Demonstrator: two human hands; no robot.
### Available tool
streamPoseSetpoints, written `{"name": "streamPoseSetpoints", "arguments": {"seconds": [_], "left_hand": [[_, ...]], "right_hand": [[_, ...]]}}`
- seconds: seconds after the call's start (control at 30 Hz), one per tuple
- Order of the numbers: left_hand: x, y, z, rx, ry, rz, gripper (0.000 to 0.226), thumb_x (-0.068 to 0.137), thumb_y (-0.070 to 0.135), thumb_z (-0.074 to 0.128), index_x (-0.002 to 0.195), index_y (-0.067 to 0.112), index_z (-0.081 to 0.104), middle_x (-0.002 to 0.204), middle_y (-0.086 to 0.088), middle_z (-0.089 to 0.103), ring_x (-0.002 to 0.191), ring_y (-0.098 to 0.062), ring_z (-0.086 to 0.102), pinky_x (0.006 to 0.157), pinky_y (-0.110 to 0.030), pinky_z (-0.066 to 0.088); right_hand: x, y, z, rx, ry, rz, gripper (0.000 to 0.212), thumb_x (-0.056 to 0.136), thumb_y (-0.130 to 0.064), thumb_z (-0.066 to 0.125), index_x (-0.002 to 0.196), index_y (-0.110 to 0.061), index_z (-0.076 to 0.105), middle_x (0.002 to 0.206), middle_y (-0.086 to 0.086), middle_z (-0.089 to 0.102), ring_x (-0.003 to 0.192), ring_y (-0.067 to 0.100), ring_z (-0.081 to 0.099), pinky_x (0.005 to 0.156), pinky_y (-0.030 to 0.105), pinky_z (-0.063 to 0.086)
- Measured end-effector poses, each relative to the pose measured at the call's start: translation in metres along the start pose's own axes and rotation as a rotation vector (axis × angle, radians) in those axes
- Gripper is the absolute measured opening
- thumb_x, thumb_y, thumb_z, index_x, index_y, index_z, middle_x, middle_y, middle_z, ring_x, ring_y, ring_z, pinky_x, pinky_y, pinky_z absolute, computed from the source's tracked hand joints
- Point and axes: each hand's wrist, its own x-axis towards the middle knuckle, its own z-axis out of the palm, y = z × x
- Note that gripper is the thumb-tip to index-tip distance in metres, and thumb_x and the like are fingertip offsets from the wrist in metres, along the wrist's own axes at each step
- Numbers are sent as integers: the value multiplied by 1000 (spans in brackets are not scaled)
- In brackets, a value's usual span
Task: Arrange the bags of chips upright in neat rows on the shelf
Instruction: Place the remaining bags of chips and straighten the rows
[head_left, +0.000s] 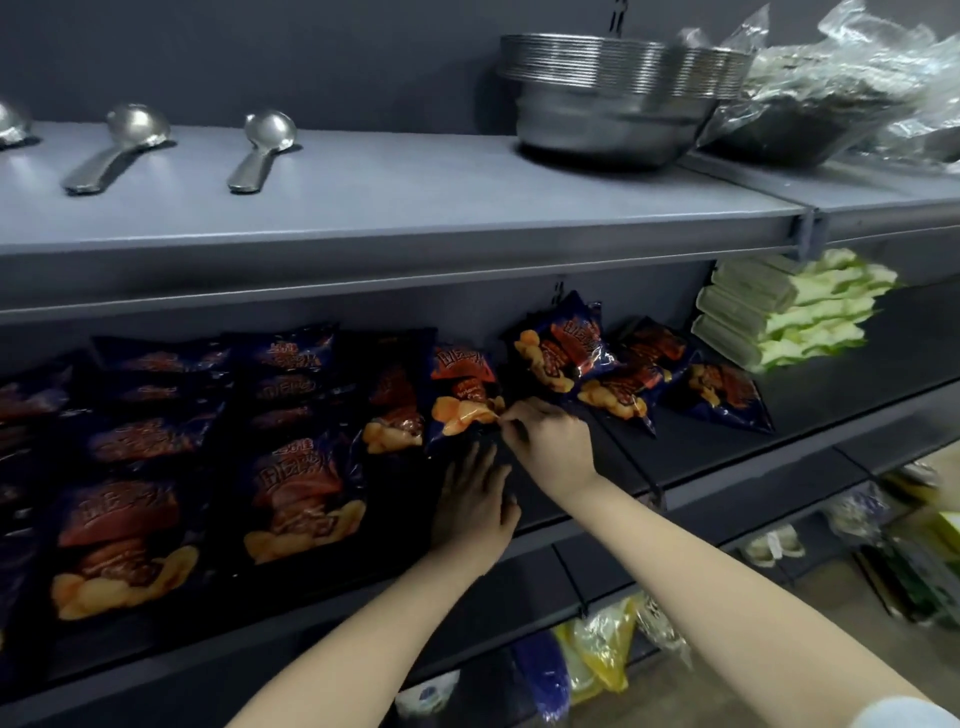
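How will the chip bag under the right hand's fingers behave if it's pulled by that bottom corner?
The chip bag looks puffed with a glossy film, so it's probably light and may slip in the right hand. Pinched at one corner, it would likely flop and swing. Its narrow sealed bottom suggests it could tip like the loose bags nearby.

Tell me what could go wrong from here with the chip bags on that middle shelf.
1. The right hand pinches only the lower corner of one chip bag; it may slip or flop flat.
2. The loose pile of bags to its right leans unevenly, so a nudge could tip them.
3. The left hand rests near the shelf edge; bags dragged forward might fall off.
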Motion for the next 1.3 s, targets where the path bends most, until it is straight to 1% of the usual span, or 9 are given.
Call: {"name": "streamPoseSetpoints", "arguments": {"seconds": [0.1, 0.2, 0.27, 0.33, 0.43, 0.63, 0.8, 1.2, 1.3], "left_hand": [[-28, 2, -7, -165, 36, 83, 50, 90, 34, 27, 130, 17, 50, 148, -2, 36, 139, -20, 27, 113, -36, 24], [-54, -7, -21, -286, 88, 112, 42, 90, 31, 32, 118, 15, 59, 128, -3, 55, 118, -19, 48, 96, -23, 36], [-67, -18, -26, -320, 50, 127, 34, 91, 27, 37, 112, 15, 62, 118, -2, 60, 110, -16, 52, 89, -20, 39], [-76, -28, -32, -310, 40, 131, 30, 89, 24, 41, 103, 15, 65, 111, -2, 63, 105, -17, 54, 87, -27, 47], [-86, -35, -35, -212, 107, 154, 31, 81, 24, 40, 88, 16, 69, 96, 0, 67, 96, -19, 58, 81, -29, 52], [-92, -34, -31, 65, -7, 78, 49, 82, 34, 41, 123, 13, 59, 131, -6, 56, 127, -25, 47, 108, -41, 36], [-92, -35, -23, 176, -168, 79, 60, 84, 46, 35, 123, 8, 60, 128, -11, 59, 124, -28, 51, 108, -43, 21], [-90, -40, -23, 231, -181, 107, 64, 84, 48, 30, 124, 6, 58, 127, -10, 59, 121, -30, 52, 105, -46, 37], [-90, -43, -17, 249, -113, 141, 62, 82, 49, 45, 125, 5, 57, 127, -13, 59, 122, -31, 51, 105, -48, 38]], "right_hand": [[-8, -21, 12, 36, -16, -86, 16, 79, -22, 54, 75, -15, 67, 92, 0, 69, 65, 19, 67, 41, 22, 45], [-16, -39, 24, 33, -191, -71, 6, 76, -17, 67, 82, -15, 67, 122, 3, 60, 87, 26, 66, 47, 30, 52], [-19, -51, 27, -25, -397, -10, 25, 80, -24, 65, 104, -18, 62, 138, 3, 44, 111, 30, 53, 70, 41, 55], [-21, -60, 24, -45, -546, 6, 52, 82, -32, 61, 130, -24, 43, 149, 3, 24, 127, 30, 33, 99, 46, 40], [-19, -68, 21, 65, -603, -35, 71, 85, -33, 58, 145, -35, 20, 158, -5, -3, 143, 26, 1, 113, 50, 12], [-16, -64, 36, 48, -723, 42, 74, 90, -42, 47, 148, -40, 0, 154, -10, -26, 142, 19, -24, 117, 52, -1], [-18, -65, 48, 24, -749, 47, 80, 90, -50, 46, 146, -39, -10, 153, -7, -30, 138, 20, -33, 117, 49, -3], [-24, -66, 53, 35, -750, 48, 91, 85, -50, 53, 145, -41, -15, 153, -8, -29, 138, 20, -32, 118, 50, 4], [-24, -68, 51, 25, -740, 50, 94, 85, -48, 54, 141, -44, -21, 153, -7, -30, 138, 21, -33, 116, 55, -3]]}}
